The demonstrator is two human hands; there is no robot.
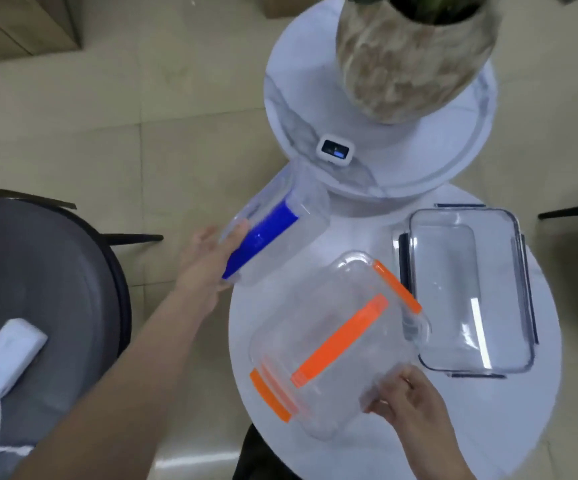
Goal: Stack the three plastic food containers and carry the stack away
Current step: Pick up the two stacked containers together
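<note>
Three clear plastic containers are in the head view. My left hand [208, 261] grips the blue-clipped container [273, 230], which is tilted in the air over the left edge of the lower round white table [509, 420]. The orange-clipped container [332, 341] is tipped above the table's front, with my right hand [409, 400] holding its near right corner. The dark-clipped container [467, 292] lies flat and upright on the table at the right, untouched, its near left corner under the orange one's edge.
A higher round marble table [294, 109] stands behind, carrying a large plant pot [412, 57] and a small white device [334, 151]. A grey chair [45, 271] at the left holds a white power bank [5, 362] with cables. Tiled floor lies between them.
</note>
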